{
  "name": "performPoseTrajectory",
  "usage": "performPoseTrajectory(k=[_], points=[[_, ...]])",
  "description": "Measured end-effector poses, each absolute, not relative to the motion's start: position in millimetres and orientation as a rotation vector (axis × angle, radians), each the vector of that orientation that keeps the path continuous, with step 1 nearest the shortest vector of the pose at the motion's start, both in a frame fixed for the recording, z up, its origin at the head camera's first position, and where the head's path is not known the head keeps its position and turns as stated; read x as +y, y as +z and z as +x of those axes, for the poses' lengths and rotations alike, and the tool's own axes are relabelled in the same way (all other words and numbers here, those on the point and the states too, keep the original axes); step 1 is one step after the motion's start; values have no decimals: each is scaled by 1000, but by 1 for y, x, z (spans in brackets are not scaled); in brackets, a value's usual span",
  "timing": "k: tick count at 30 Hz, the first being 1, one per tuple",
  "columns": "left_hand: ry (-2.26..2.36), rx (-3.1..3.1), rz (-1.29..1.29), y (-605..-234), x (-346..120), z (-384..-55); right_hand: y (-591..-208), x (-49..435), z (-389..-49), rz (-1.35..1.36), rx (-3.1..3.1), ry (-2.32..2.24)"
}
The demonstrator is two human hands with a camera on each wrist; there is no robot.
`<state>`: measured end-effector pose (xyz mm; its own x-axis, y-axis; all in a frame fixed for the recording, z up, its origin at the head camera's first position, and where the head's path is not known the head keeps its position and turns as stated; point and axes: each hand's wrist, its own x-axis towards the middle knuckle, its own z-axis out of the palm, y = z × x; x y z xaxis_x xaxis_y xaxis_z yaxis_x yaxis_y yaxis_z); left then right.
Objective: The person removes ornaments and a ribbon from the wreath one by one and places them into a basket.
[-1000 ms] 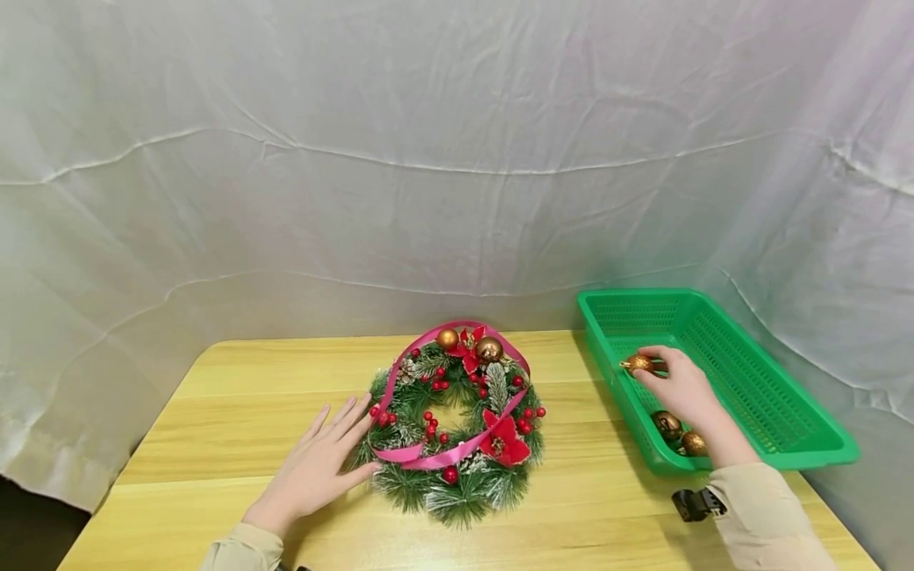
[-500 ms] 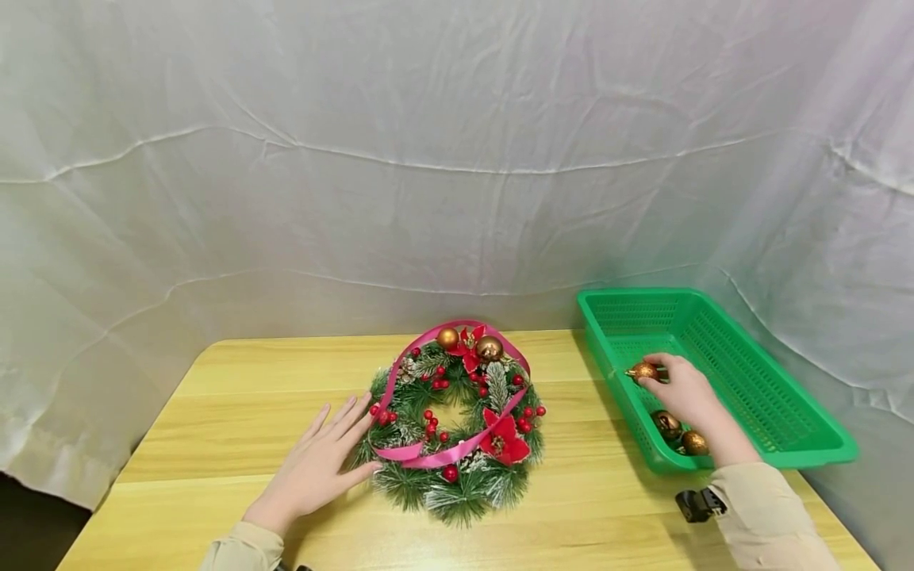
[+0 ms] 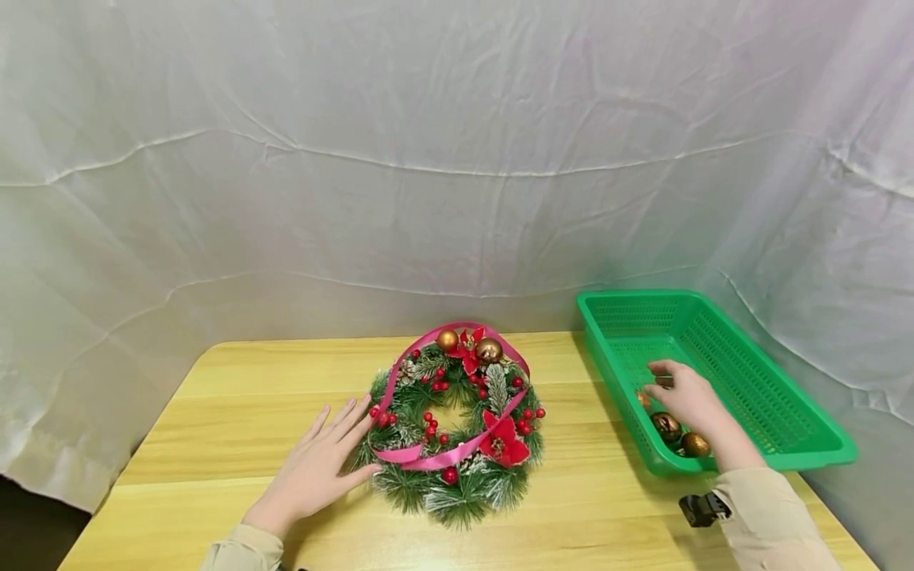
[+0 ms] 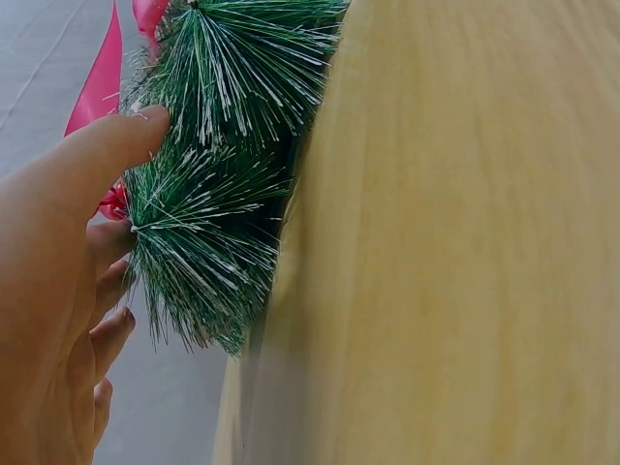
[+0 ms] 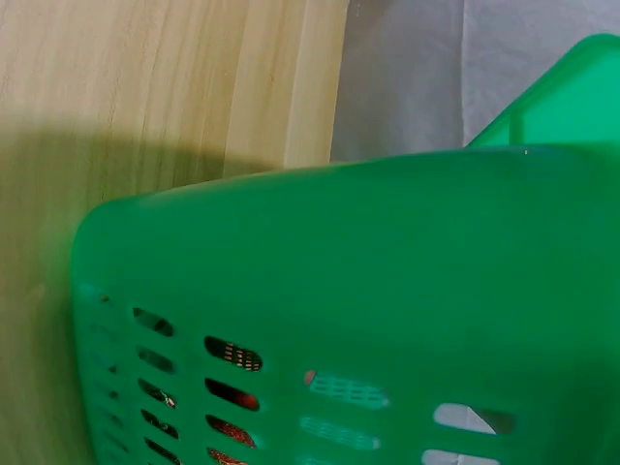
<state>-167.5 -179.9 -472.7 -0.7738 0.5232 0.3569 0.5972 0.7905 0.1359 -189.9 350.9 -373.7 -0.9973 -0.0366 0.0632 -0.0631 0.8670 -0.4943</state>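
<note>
Item, near edge: your two beige sleeves (image 3: 774, 515), the right one bearing a black wrist device (image 3: 703, 510).

Item: your left hand (image 3: 314, 468), spread flat, fingers extended, gripping nothing; thumb and fingertips are touching the left side of the wreath (image 3: 457, 501), and it is keeping the place it had a second ago.

Item: the wreath, lying on the wooden table (image 3: 214, 420) left of the basket (image 3: 750, 381), likewise unmoved. It is carrying a loose pink ribbon (image 3: 446, 457), a red flower (image 3: 505, 440) at its near right, and, at its far side, a gold ball (image 3: 447, 339) and a bronze ball (image 3: 489, 349).

Item: two ornaments (image 3: 666, 427), one bronze, one gold, sitting together in the green basket's near left corner, as before.

Item: your right hand (image 3: 689, 400), hanging over the basket with parted, loosely bent fingers, now holding nothing. Half a second ago it was pinching a glittery gold ornament; a blurred orange shape (image 3: 643, 399) is now showing below the fingertips, too smeared to identify.

Item, far: a pale cloth (image 3: 457, 198), hanging behind the table.
</note>
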Motion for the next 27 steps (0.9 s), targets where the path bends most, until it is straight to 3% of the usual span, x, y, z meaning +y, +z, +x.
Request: performPoseTrajectory(k=[13,27], points=[[-373,-2677,-842,-474,-181,-167,-363,332,-186,107,-2897,874],[-381,-2713,-835,-471,-179,-167,-357,259,-204,279,-2692,1110]])
